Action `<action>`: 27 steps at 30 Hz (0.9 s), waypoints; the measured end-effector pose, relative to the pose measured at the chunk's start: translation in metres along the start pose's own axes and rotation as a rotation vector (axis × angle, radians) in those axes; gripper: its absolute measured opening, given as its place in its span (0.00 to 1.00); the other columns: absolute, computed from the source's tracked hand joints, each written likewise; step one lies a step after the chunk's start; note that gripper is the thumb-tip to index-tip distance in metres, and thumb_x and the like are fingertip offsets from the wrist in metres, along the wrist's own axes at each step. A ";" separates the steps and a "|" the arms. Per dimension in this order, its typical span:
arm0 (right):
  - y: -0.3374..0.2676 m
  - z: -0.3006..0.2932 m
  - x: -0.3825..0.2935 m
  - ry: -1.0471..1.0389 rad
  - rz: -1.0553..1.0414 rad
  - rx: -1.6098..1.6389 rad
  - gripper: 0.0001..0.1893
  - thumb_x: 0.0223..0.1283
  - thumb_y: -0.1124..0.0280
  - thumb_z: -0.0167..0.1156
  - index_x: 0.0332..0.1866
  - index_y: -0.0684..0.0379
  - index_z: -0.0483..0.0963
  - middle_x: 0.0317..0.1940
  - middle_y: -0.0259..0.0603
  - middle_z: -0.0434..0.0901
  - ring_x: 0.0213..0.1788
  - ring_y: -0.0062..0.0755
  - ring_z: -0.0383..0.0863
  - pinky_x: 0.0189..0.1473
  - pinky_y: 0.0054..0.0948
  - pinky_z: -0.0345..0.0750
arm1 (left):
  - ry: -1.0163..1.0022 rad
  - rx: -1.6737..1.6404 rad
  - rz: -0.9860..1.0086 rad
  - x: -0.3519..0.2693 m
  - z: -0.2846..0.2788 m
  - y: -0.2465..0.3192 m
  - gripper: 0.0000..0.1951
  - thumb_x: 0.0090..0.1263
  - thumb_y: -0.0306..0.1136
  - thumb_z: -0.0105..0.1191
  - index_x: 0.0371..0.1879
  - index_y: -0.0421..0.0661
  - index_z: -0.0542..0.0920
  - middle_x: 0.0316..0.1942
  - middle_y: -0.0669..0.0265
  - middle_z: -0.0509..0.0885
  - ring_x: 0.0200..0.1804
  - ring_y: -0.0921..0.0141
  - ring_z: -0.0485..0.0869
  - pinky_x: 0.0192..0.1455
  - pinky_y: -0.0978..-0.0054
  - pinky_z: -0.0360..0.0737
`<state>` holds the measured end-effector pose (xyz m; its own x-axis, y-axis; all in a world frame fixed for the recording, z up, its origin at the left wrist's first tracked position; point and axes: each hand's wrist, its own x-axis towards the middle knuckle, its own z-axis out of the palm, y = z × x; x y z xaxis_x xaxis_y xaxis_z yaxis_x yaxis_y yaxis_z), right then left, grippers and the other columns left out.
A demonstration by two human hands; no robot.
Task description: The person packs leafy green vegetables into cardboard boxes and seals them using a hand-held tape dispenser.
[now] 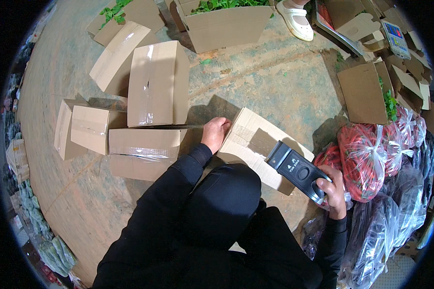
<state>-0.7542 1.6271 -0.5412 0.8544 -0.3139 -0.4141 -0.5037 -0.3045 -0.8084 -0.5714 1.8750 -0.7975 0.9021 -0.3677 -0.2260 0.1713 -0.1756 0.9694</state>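
In front of my knees a closed cardboard box [255, 139] lies at a slant on the floor. My left hand [216, 134] grips its left end, the fingers curled against the edge. A strip of clear tape runs along the top face. My right hand [331, 188] is closed around the handle of a black packing tape dispenser [299, 171]. The dispenser's head is over the top of the box near its middle; I cannot tell whether it touches. Its body hides part of the box's right end.
Taped cartons [155, 83] stand to the left. An open carton [231, 27] holds leafy greens, near a person's white shoe [296, 21]. At right are a digital scale display [396, 38], another carton [363, 94] with greens, plastic bags of red chillies [361, 162], and clear plastic wrapping [372, 231].
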 end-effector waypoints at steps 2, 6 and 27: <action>0.001 0.001 -0.002 0.035 0.009 0.006 0.26 0.36 0.52 0.55 0.29 0.71 0.72 0.18 0.39 0.72 0.23 0.25 0.70 0.26 0.24 0.65 | -0.014 0.145 0.036 0.004 0.008 -0.015 0.11 0.57 0.25 0.49 0.39 0.36 0.72 0.29 0.52 0.77 0.35 0.56 0.77 0.39 0.66 0.74; 0.013 -0.008 -0.004 -0.004 0.081 0.006 0.26 0.36 0.52 0.55 0.29 0.71 0.72 0.18 0.39 0.72 0.23 0.24 0.70 0.26 0.24 0.65 | -0.062 0.735 0.213 -0.004 0.020 0.045 0.20 0.60 0.30 0.48 0.51 0.36 0.64 0.32 0.51 0.77 0.39 0.53 0.75 0.43 0.62 0.72; 0.016 -0.033 -0.012 -0.237 0.171 0.135 0.23 0.41 0.56 0.58 0.31 0.71 0.72 0.23 0.40 0.73 0.29 0.23 0.71 0.33 0.23 0.68 | -0.815 1.278 0.908 -0.015 0.012 0.145 0.26 0.65 0.41 0.38 0.59 0.40 0.58 0.64 0.57 0.55 0.67 0.64 0.50 0.68 0.66 0.47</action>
<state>-0.7763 1.5960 -0.5353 0.7728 -0.1272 -0.6218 -0.6346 -0.1384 -0.7604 -0.5647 1.8442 -0.6551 0.0509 -0.9954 -0.0809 -0.9729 -0.0677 0.2210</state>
